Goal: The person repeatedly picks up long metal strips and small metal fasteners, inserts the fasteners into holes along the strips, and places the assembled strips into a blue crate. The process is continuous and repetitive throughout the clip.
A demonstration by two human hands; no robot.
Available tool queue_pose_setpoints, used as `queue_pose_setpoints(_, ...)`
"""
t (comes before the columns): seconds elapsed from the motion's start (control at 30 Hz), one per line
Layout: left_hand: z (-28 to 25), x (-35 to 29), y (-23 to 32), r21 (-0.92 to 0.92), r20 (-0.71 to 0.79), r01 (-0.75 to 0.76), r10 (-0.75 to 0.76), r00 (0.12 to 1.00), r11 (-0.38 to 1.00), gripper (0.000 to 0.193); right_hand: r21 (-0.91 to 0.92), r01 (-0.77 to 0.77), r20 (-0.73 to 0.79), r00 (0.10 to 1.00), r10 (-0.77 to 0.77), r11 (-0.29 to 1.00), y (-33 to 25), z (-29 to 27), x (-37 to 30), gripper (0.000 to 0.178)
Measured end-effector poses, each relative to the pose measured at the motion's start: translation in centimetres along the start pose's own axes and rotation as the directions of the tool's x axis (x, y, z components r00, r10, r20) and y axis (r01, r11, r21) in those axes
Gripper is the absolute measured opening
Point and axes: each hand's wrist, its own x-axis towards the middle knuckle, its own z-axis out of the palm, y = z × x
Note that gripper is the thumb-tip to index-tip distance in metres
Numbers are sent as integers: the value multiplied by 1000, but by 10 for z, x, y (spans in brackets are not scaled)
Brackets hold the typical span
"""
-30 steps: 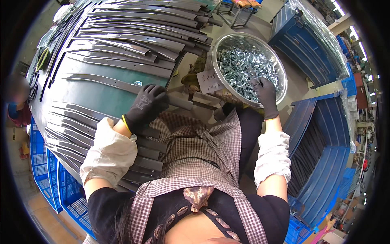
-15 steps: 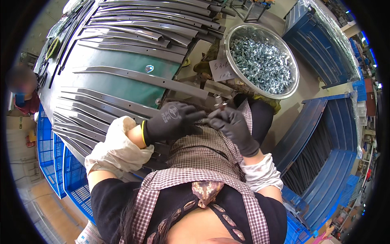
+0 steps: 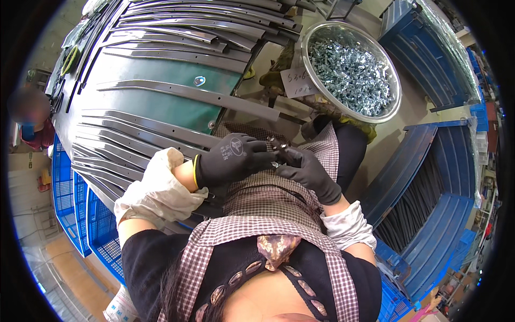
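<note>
My gloved left hand and gloved right hand meet over my lap, fingertips nearly touching. Between them shows a small shiny metal clip, pinched by the right fingers. Small dark pieces stick up above the right thumb and index finger; their kind is unclear. The left fingers are bent toward the clip, and what they grip is hidden. Just beyond the hands, a single long dark strip lies across the green table top, its near end jutting past the edge.
More dark strips lie in rows on the table. At the far right stands a clear round basin of metal clips, a paper note beside it. Blue metal bins stand right, blue crates left. A person is at far left.
My left hand has moved right and closed in on the right one. The right hand has lowered and turned, bringing the clip between both hands. The view has shifted slightly.
</note>
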Motion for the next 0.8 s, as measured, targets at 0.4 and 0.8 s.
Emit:
queue_pose_setpoints(0.4,-36,-28,-114,427,-144,228,-183,972,875,47,-160,71,-453,881,-137,985,-15,-61,-20,43)
queue_pose_setpoints(0.8,-43,-16,-104,431,-153,230,-181,972,873,46,-916,-219,-390,686,-615,336,3,-121,-44,58)
